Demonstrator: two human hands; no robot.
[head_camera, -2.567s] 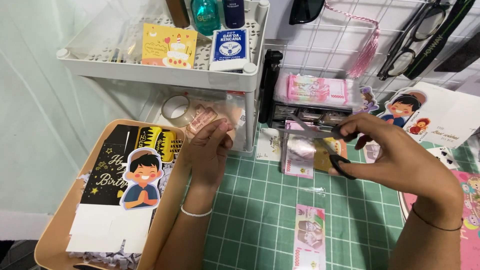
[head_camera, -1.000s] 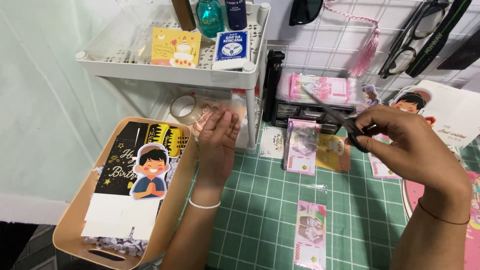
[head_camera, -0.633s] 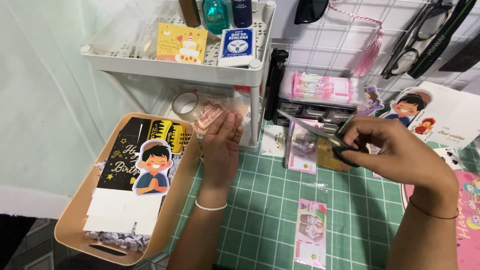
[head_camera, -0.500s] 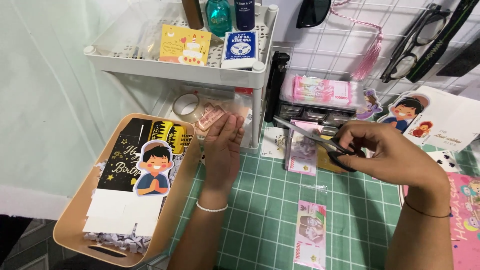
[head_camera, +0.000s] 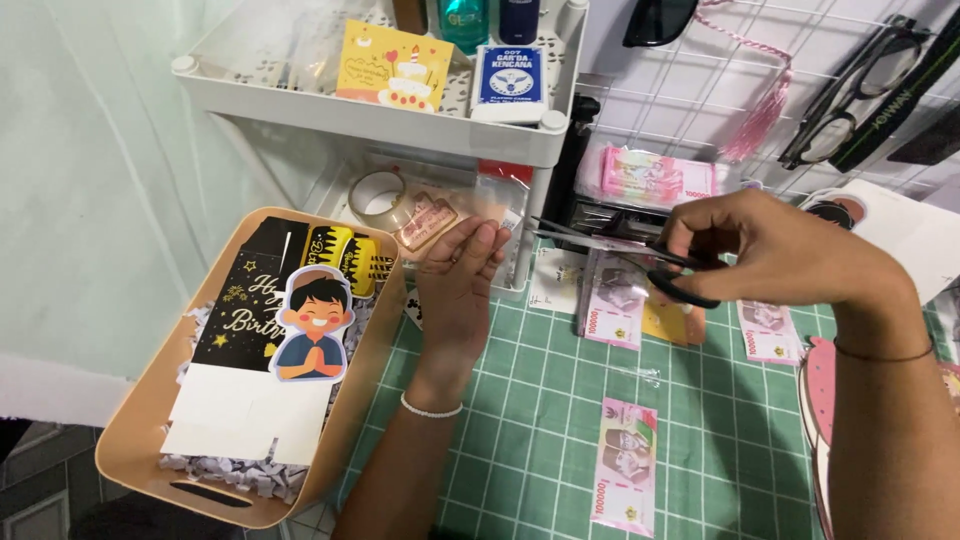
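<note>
Holding scissors (head_camera: 620, 250) in right hand (head_camera: 770, 250) | left hand (head_camera: 462, 270) apart, near tape roll (head_camera: 378, 197)

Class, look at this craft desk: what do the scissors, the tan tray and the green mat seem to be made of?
Scissors in the right hand: thin grey blades, likely metal; glossy black handles, probably plastic. Tan tray: smooth moulded walls with a cut-out grip, likely matte plastic. Green mat: flat with a printed grid, probably a vinyl or rubber cutting mat.

R hand (head_camera: 770, 255) | scissors (head_camera: 620, 245) raised, blades nearer L hand (head_camera: 460, 285)
</note>
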